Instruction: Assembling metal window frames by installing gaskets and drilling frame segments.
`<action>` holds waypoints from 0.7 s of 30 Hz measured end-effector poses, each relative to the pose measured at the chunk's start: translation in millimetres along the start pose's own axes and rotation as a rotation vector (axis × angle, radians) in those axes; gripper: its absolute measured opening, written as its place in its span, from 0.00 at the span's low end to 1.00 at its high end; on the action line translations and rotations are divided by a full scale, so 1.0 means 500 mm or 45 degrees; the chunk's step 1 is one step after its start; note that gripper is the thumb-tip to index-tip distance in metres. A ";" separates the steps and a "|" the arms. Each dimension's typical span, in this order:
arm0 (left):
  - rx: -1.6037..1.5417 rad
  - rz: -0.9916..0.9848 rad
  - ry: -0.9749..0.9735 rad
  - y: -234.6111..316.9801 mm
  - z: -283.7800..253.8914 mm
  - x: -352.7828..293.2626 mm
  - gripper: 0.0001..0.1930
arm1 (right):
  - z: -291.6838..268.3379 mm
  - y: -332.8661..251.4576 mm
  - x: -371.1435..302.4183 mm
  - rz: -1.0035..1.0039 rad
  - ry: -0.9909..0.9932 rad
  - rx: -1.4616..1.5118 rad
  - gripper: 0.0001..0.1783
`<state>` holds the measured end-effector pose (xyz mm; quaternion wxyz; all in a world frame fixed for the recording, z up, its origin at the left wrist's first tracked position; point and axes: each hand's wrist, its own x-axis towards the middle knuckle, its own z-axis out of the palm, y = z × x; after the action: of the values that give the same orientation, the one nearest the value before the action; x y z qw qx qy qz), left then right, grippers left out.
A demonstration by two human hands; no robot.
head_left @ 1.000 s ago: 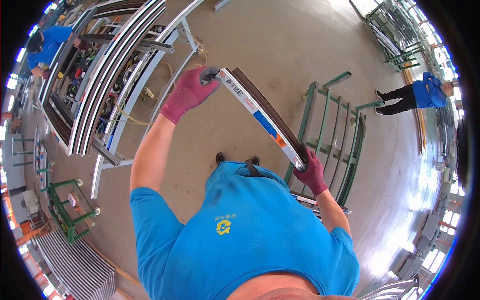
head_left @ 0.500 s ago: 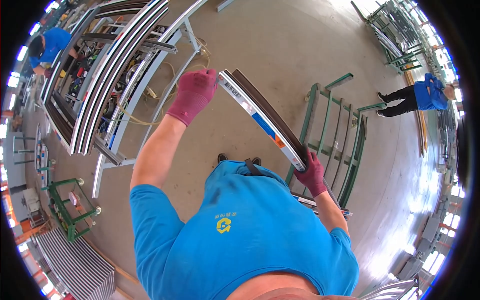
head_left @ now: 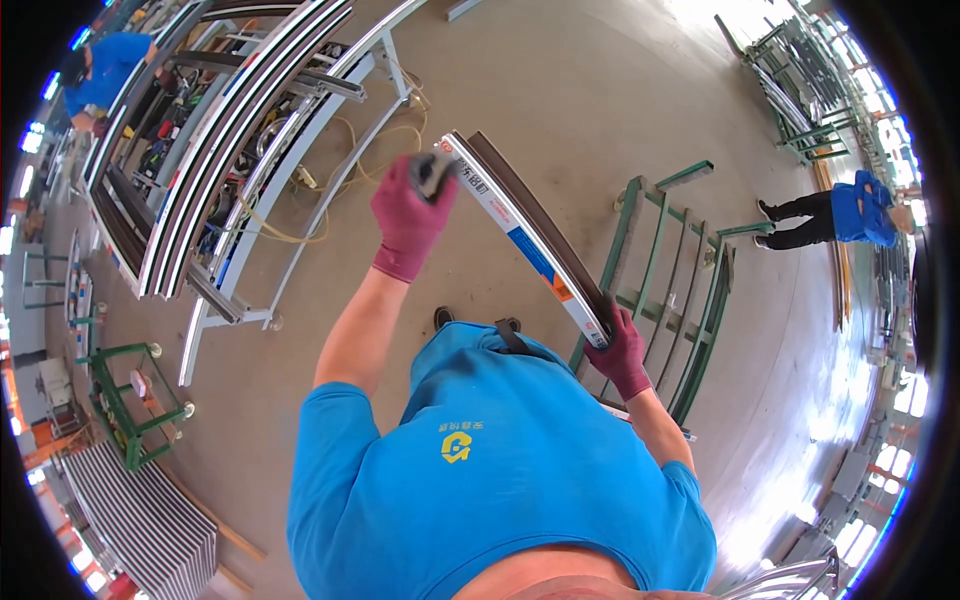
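My right hand [head_left: 620,355], in a maroon knit glove, is closed round the near end of a long aluminium profile [head_left: 520,235]. The profile slants up and left in front of me, with a dark brown side and a silver face bearing a blue and orange label. My left hand [head_left: 415,212], gloved alike, is raised beside the profile's far end, its dark palm side partly showing. Motion smears its fingers, so whether it touches the profile or holds anything is unclear.
A green metal rack cart [head_left: 655,300] stands to the right. At the left, striped profiles [head_left: 235,140] lie on a pale workbench frame [head_left: 310,240], with a co-worker [head_left: 110,75] beyond. A hose [head_left: 270,238] hangs there. Another person [head_left: 850,212] stands far right. A green trolley [head_left: 135,405] is lower left.
My left hand has moved right and slightly nearer, turning from a closed fist so its palm side shows. My right hand and the profile stay nearly in place. The left co-worker's arms have shifted.
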<state>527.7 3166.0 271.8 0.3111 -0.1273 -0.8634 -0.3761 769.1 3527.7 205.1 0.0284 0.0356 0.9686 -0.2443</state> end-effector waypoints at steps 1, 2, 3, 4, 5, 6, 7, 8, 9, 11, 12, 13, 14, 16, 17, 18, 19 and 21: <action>-0.102 -0.123 0.062 -0.005 -0.008 0.010 0.14 | 0.002 0.002 -0.002 -0.004 -0.005 -0.002 0.58; -0.202 -0.245 0.128 -0.010 -0.016 0.018 0.14 | 0.003 0.002 0.000 -0.027 0.014 -0.019 0.59; -0.198 -0.249 0.134 -0.020 -0.021 0.020 0.14 | 0.003 0.002 0.002 -0.049 0.034 -0.037 0.60; -0.184 -0.218 0.013 -0.029 -0.027 0.021 0.12 | 0.004 0.003 0.003 -0.055 0.031 -0.038 0.60; -0.171 -0.187 -0.108 -0.036 -0.029 0.021 0.11 | 0.004 0.004 0.004 -0.061 0.016 -0.030 0.60; -0.169 -0.190 -0.105 -0.040 -0.028 0.019 0.11 | 0.004 0.004 0.004 -0.067 0.000 -0.021 0.60; -0.224 -0.281 -0.128 -0.045 -0.025 0.015 0.10 | 0.003 0.004 0.004 -0.071 -0.003 -0.023 0.60; -0.280 -0.369 -0.154 -0.049 -0.023 0.015 0.09 | 0.003 0.002 0.004 -0.060 -0.004 -0.037 0.60; -0.280 -0.371 -0.153 -0.056 -0.027 0.018 0.09 | 0.004 0.002 0.005 -0.049 -0.005 -0.051 0.60; -0.479 -0.493 -0.420 -0.076 -0.049 0.031 0.08 | 0.008 0.014 0.003 -0.077 0.003 -0.038 0.60; -0.482 -0.495 -0.422 -0.084 -0.056 0.038 0.08 | 0.008 0.019 0.001 -0.103 0.014 -0.026 0.60; -0.517 -0.553 -0.546 -0.092 -0.062 0.046 0.07 | 0.007 0.021 -0.002 -0.100 0.012 -0.028 0.60; -0.549 -0.611 -0.667 -0.098 -0.069 0.054 0.06 | 0.006 0.021 -0.003 -0.100 0.022 -0.052 0.60; -0.732 -0.736 -0.713 -0.101 -0.078 0.067 0.07 | 0.001 0.023 -0.004 -0.099 0.030 -0.077 0.60; -0.916 -0.857 -0.755 -0.105 -0.082 0.073 0.09 | -0.003 0.025 -0.003 -0.092 0.000 -0.061 0.59; -0.916 -0.858 -0.754 -0.116 -0.084 0.076 0.09 | -0.006 0.026 -0.002 -0.085 -0.030 -0.045 0.58; -1.004 -0.879 -0.818 -0.129 -0.085 0.077 0.07 | -0.007 0.027 -0.002 -0.085 -0.031 -0.045 0.58; -1.094 -0.902 -0.880 -0.154 -0.084 0.079 0.04 | -0.009 0.031 -0.003 -0.088 -0.030 -0.083 0.58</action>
<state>480.6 3082.2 275.1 -0.2056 -0.0618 -0.6762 -0.7047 771.6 3543.3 201.9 0.0324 -0.0016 0.9764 -0.2137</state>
